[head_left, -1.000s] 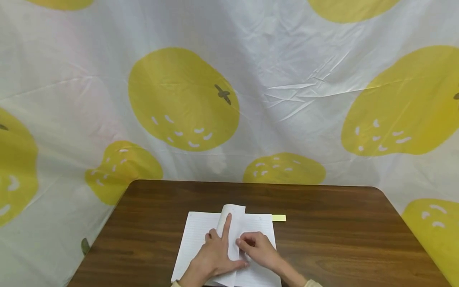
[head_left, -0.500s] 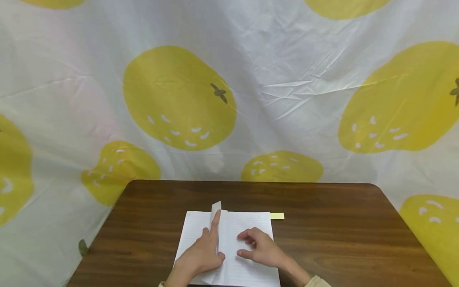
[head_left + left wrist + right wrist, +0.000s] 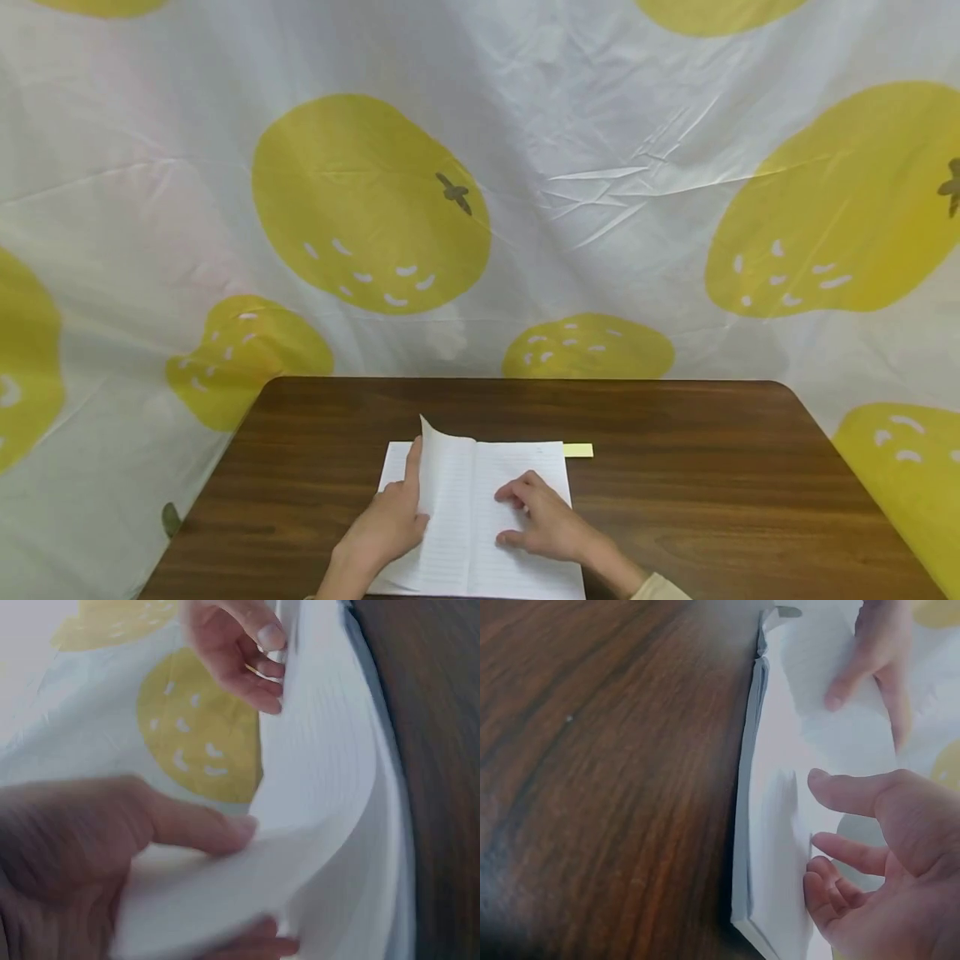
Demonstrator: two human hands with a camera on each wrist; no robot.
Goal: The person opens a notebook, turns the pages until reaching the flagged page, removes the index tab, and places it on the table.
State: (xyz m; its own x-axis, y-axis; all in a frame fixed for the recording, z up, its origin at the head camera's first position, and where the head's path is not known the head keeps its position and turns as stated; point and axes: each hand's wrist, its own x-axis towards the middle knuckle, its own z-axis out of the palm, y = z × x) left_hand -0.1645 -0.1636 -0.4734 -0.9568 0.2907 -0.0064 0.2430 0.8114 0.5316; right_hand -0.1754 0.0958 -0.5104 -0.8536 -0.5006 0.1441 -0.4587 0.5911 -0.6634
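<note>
I am sitting with a white lined paper notebook (image 3: 525,571) lying spread in front of me, at six o'clock on a dark brown wood-grain table (image 3: 712,500), its fold (image 3: 471,525) running roughly from twelve to six. My left hand (image 3: 381,521), at nine o'clock on the notebook, is gripping a white lined sheet (image 3: 447,500): my thumb is pressing on one face while fingers are lying behind the other, as the left wrist view is showing. My index finger is pointing towards twelve along the sheet's free edge. The sheet is curving up from the fold, its far corner rising towards eleven, and beneath it a strip of the left-hand page (image 3: 391,471) is showing. My right hand (image 3: 547,521), at three o'clock, is staying free and loose over the right-hand page, thumb apart and fingers bending towards ten; I cannot tell whether the fingertips are touching the paper. A beige fabric sleeve (image 3: 660,588) is covering that forearm towards five. Between one and two o'clock, a pale yellow rectangular strip (image 3: 578,451) is showing beyond the notebook's edge. Past the table, at twelve, a white cloth printed with yellow fruit (image 3: 615,275) is hanging.
</note>
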